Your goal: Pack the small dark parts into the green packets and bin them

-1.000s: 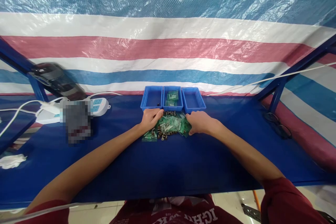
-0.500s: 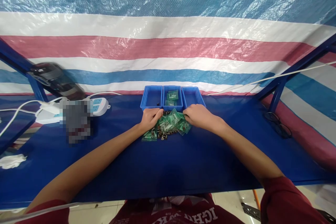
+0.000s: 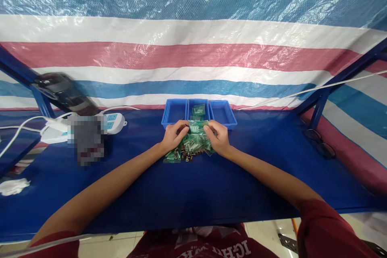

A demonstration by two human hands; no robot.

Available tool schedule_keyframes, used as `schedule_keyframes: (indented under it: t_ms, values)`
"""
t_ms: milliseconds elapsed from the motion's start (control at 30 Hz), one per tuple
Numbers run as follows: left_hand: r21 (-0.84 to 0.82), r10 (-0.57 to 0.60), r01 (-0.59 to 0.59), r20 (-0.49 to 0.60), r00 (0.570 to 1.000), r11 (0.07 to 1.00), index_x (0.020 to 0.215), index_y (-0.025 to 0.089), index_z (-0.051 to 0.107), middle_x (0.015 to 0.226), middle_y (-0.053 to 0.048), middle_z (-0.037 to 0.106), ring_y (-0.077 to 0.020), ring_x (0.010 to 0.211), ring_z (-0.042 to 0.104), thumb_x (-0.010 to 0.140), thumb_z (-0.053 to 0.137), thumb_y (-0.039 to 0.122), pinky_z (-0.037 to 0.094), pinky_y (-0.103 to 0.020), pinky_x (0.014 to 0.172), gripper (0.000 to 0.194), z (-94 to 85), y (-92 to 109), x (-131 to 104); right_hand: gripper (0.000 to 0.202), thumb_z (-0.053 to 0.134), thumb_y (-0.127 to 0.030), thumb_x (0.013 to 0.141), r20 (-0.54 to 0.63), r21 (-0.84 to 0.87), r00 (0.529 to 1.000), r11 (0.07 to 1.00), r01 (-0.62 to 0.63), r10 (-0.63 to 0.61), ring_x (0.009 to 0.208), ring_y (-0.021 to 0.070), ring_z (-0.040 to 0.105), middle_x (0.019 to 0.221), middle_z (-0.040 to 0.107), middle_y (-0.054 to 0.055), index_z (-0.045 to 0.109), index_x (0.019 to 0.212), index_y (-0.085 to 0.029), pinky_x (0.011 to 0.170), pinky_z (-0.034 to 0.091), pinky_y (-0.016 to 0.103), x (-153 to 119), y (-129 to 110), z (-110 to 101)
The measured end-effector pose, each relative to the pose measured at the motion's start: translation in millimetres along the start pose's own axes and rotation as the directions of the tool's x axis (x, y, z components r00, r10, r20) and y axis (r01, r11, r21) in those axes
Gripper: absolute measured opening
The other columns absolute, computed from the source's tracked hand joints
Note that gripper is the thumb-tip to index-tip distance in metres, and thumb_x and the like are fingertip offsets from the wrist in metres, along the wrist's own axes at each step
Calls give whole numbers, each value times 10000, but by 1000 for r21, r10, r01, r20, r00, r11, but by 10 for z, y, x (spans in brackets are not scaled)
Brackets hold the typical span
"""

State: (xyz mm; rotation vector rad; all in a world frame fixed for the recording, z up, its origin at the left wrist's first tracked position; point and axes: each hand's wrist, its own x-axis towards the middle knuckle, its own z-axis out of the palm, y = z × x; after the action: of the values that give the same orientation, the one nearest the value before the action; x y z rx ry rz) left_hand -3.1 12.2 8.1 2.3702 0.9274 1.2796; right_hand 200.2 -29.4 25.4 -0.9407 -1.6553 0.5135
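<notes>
Between my two hands a small green-tinted plastic bag point(image 3: 197, 128) with pale pieces inside is stretched out, just in front of the blue bins. My left hand point(image 3: 175, 135) pinches its left edge, and my right hand point(image 3: 218, 137) pinches its right edge. Below it lies a pile of similar green bags point(image 3: 193, 144), partly covered by my hands. Small brown and metallic cylindrical parts point(image 3: 188, 155) are scattered at the pile's near side. The middle blue bin point(image 3: 190, 109) holds several green bags.
Flanking the middle bin are a left blue bin point(image 3: 176, 109) and a right blue bin point(image 3: 223, 112). A white power strip point(image 3: 116, 123), a pixelated item point(image 3: 89, 137) and a dark bottle point(image 3: 65, 92) are at left. Eyeglasses point(image 3: 320, 144) rest at right, a crumpled tissue point(image 3: 13, 186) at far left.
My right hand has moved left and turned, taking the bag's right side. The bag is now raised and spread between both hands; my left hand has barely shifted.
</notes>
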Motion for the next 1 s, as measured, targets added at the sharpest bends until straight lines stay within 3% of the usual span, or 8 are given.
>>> schedule_keyframes:
  t_ms: [267,400,600,867,1000]
  values:
    - [76,174,-181,93,980,981,702,154,565,518,27,512,-83,443,462,913,509,385,315,-203,466,318,29,-7,36,305,420,-418,936,49,-39,993,993,-108,109,569,132,465,613,467,-8,534,766,-193,574,405,257,-95,225,145]
    - [121,172,-181,78,982,976,764,152,586,541,26,529,-83,457,479,930,495,336,308,-201,472,264,55,-24,23,311,431,-424,929,78,-85,994,994,-75,82,569,125,465,634,477,-5,548,771,-183,570,402,248,-69,203,134]
    - [129,165,-174,78,983,976,588,162,479,466,40,453,-79,409,424,943,468,340,297,-217,464,397,51,-41,15,306,469,-432,907,168,-162,985,987,-19,47,583,126,481,651,499,2,563,777,-171,583,395,242,-71,184,121]
    - [152,228,-229,21,973,962,509,160,404,416,48,343,-71,375,336,933,490,301,243,-242,446,455,52,-8,18,328,432,-435,926,162,-193,985,981,-20,52,595,131,480,648,506,6,542,755,-177,601,392,241,-79,171,124]
    - [144,199,-197,-3,980,970,519,157,434,429,47,390,-69,393,376,927,501,274,269,-232,462,430,37,13,13,346,418,-429,924,130,-207,989,977,-44,72,562,126,450,605,463,-8,478,683,-189,579,379,244,-86,167,129]
